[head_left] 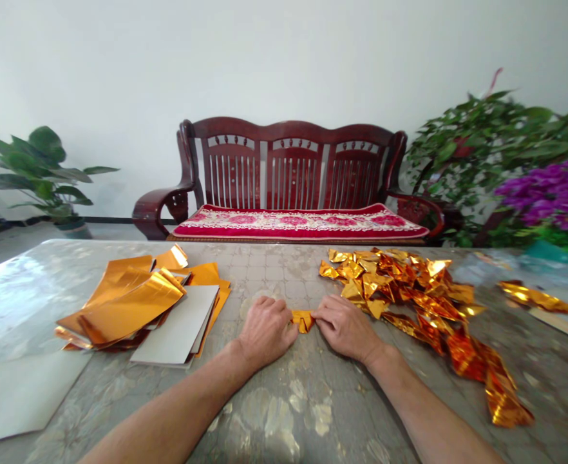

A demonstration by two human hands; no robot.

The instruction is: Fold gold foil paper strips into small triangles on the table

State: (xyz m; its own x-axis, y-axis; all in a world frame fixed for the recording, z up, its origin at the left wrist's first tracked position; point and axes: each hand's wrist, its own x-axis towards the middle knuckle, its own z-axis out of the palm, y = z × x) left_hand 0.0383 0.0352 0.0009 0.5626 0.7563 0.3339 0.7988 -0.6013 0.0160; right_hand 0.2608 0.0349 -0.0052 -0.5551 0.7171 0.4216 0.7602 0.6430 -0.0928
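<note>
Holding the gold foil strip (303, 320) sideways between my left hand (266, 332) and right hand (346, 328), fingers closed on both ends.

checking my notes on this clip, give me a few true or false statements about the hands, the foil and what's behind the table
1. The left hand and right hand both hold a small folded piece of gold foil. True.
2. The flat gold foil sheets lie right of the hands. False: they lie left of them, beside grey card sheets.
3. A heap of creased gold foil lies right of the hands. True.
4. A dark wooden settee with a red cushion stands beyond the table. True.
5. The purple flowers are on the left. False: they are on the right.
</note>
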